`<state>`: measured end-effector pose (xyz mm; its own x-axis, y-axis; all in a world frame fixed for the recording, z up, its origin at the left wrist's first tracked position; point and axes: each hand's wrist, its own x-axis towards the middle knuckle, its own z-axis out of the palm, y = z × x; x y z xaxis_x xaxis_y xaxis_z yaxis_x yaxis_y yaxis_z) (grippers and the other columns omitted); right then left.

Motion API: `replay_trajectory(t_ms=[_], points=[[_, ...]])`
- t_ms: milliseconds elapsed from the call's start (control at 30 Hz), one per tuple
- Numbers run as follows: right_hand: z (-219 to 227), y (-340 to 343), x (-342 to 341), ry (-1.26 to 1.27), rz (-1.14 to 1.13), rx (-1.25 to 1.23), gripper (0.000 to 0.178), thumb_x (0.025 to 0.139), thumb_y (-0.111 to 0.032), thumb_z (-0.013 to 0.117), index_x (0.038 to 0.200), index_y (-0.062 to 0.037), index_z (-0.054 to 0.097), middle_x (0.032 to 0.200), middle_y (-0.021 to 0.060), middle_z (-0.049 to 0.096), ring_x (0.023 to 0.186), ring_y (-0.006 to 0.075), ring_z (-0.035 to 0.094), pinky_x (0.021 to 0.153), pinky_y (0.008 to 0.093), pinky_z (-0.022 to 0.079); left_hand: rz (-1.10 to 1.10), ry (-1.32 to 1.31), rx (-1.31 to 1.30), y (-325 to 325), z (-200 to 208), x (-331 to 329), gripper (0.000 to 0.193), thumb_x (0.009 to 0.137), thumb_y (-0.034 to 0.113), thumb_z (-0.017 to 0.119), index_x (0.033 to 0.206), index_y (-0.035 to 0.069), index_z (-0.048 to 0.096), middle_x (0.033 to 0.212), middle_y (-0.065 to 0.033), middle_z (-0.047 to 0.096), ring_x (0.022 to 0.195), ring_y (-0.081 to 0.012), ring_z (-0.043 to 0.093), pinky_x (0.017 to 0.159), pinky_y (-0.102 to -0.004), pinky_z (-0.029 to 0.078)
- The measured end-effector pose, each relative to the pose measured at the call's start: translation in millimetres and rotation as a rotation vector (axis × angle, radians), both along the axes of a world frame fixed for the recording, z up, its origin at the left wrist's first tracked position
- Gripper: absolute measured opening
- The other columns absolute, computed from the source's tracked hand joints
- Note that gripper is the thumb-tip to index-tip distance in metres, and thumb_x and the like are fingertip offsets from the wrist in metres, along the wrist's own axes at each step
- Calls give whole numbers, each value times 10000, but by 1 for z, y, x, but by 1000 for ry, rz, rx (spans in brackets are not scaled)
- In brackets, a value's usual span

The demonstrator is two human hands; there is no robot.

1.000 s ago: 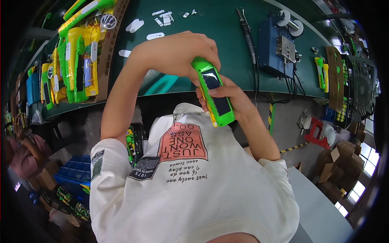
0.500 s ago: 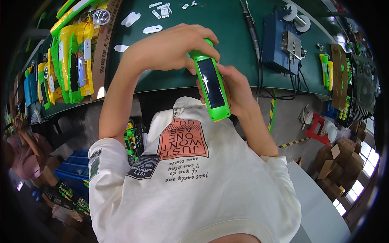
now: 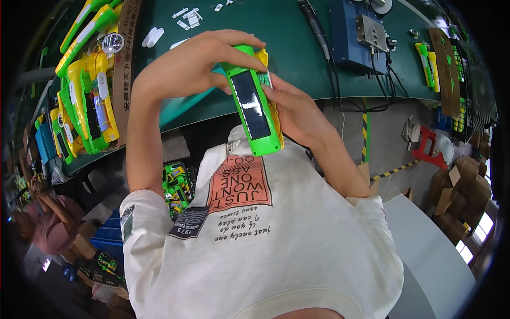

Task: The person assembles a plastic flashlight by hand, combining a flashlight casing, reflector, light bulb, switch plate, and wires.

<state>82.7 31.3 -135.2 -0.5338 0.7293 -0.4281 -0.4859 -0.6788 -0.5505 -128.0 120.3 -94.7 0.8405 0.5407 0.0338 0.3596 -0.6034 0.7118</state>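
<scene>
Over the table edge I hold a flashlight housing (image 3: 254,109) in both hands. Its green half carries a long black solar panel, and a yellow half shows behind it along the right side. Between the halves a small green circuit board (image 3: 264,78) is visible near my right fingertips. My left hand (image 3: 199,61) arches over the upper end, its fingers closed on the green half. My right hand (image 3: 297,109) grips the right side by the yellow half, thumb toward the board; its other fingers are mostly hidden. Beneath my left wrist lies a teal strip (image 3: 194,101), partly covered.
A cardboard box (image 3: 127,58) of green and yellow housings stands left on the green table. Small white parts (image 3: 190,18) lie at the back. A soldering iron (image 3: 314,29) and a blue machine (image 3: 348,40) are right. Another person (image 3: 56,212) sits far left.
The housing has tilted and its halves have come apart on the right side, exposing the yellow half and the circuit board. My right hand has shifted slightly outward. The view has also moved.
</scene>
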Motion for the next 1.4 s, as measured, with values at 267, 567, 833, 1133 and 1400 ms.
replay_trajectory(t_ms=[267,567,833,1133,1400], points=[[-3,-9,-5,-11,-55,-34,527,1029,-403,369,1427,-61,316,1162,54,560,995,119,599,838,295,532,-44,42,-43,3,13,3,630,550,-110,703,1147,88,670,1331,-100,543,1294,-318,461,1023,-406,446],[3,-14,-3,-63,20,-22,548,1011,-512,332,1313,-66,431,1108,64,579,931,151,613,791,341,528,-49,29,7,-2,12,13,572,556,-102,704,1099,79,692,1283,-96,572,1305,-323,448,1028,-419,442],[-3,-14,0,48,-13,-68,535,1019,-494,322,1309,-60,437,1067,77,596,931,153,616,780,335,536,-91,91,60,0,17,20,573,565,-114,686,1105,77,692,1294,-102,562,1310,-320,446,1004,-408,466],[-5,-15,3,103,-6,-85,512,1004,-501,391,1280,-84,500,1077,21,595,975,82,590,812,273,511,-88,68,12,0,13,20,576,567,-137,667,1101,76,697,1296,-110,561,1309,-330,446,997,-405,474],[-8,-16,1,106,-36,-97,511,1004,-498,395,1304,-91,472,1099,22,574,992,79,574,835,269,500,-37,102,-54,-6,13,17,588,570,-147,659,1109,83,696,1311,-110,557,1312,-329,447,1027,-401,449]])
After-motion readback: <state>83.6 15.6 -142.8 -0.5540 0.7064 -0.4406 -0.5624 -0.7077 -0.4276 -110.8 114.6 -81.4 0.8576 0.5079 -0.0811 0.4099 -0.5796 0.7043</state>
